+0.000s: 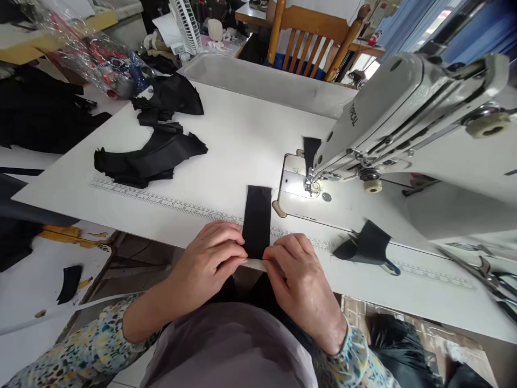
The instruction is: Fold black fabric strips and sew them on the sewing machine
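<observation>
A black fabric strip point(257, 218) lies flat on the white sewing table, its long side running away from me. At its near end, by the table edge, my left hand point(208, 261) pinches the left corner with thumb and fingers. My right hand point(301, 285) grips the right corner the same way. A pale band shows between my fingertips along the near end; I cannot tell whether it is the table edge or a separate piece. To the right of the strip stands a sewing machine point(383, 108), with another black fabric piece point(311, 152) by its needle.
Stacked black fabric pieces point(151, 153) lie at the left, beyond a printed ruler point(169, 203). A small black piece with a loop point(365, 245) and scissors point(490, 277) are on the right. A wooden chair point(313, 35) stands behind the clear plastic tray point(266, 81).
</observation>
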The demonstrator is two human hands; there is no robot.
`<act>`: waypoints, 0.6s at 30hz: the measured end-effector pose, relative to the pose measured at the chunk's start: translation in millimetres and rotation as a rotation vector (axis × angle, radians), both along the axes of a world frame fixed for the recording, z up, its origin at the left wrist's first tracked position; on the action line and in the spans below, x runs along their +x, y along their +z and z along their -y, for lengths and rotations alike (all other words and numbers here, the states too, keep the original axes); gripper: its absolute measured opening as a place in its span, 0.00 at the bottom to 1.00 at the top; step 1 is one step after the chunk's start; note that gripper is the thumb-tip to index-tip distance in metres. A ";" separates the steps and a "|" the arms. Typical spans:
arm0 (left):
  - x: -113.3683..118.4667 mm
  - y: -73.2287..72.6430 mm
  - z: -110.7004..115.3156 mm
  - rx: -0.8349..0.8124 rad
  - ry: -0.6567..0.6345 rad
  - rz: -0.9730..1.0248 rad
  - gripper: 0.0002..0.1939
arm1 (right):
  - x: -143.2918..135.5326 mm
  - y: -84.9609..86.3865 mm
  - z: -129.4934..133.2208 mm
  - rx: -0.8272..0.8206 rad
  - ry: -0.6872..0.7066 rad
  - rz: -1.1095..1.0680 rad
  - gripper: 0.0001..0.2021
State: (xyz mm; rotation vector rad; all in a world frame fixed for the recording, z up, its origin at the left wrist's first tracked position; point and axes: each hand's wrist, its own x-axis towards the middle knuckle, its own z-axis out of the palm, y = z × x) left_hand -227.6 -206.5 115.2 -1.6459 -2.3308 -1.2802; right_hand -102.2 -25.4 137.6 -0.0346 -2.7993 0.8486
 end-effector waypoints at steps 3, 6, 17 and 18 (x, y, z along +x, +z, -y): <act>1.6 4.2 0.3 -0.043 0.010 0.047 0.09 | -1.2 3.1 -1.4 -0.001 0.011 0.031 0.09; 2.5 6.6 -1.3 -0.061 0.040 0.082 0.08 | -2.4 5.8 -1.5 0.017 0.002 0.059 0.10; 4.4 13.9 -10.8 -0.092 0.121 0.115 0.09 | -7.8 2.4 -1.5 0.084 -0.069 0.022 0.09; 4.5 14.0 -11.2 -0.093 0.125 0.116 0.09 | -8.3 2.2 -1.5 0.084 -0.071 0.017 0.09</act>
